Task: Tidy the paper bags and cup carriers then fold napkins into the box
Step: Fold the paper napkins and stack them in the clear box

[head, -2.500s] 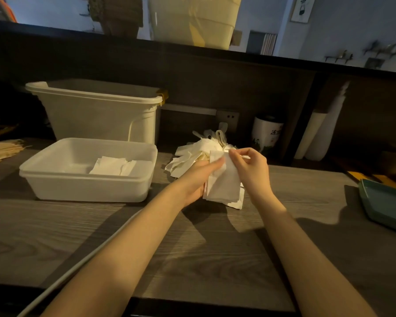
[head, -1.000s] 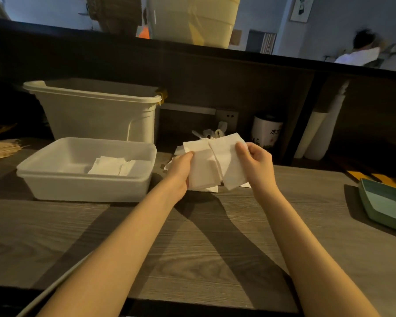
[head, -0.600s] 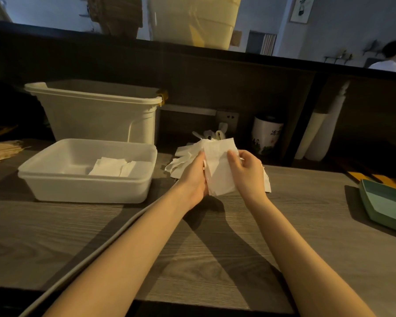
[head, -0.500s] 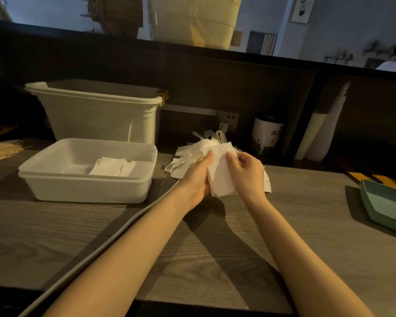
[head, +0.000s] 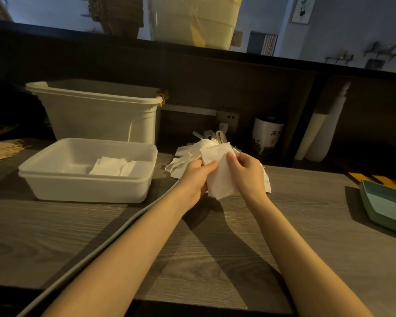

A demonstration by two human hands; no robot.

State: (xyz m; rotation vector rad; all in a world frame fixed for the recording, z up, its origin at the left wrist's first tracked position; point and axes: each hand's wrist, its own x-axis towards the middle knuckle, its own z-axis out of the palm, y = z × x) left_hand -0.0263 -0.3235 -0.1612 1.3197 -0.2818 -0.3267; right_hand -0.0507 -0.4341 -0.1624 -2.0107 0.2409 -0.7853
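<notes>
At frame centre, the left hand (head: 196,177) and right hand (head: 246,172) both pinch one napkin (head: 218,172) above the napkin pile (head: 188,156). Align the edges, crease firmly, then lay it flat in the box (head: 87,188) at left, on the folded napkins (head: 112,166).

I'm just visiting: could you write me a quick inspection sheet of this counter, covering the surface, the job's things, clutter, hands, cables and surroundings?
Surface: grey wood-grain counter, dimly lit.
Job's things: white napkin held up between both hands; loose napkin pile behind it; shallow white box at left with folded napkins inside.
Clutter: tall white bin, wooden sticks, white canister, green tray.
Hands: left hand and right hand both pinch the napkin.
Cables: grey cable runs across the counter under the left arm.
Surroundings: wall socket, dark shelf back, room beyond.
</notes>
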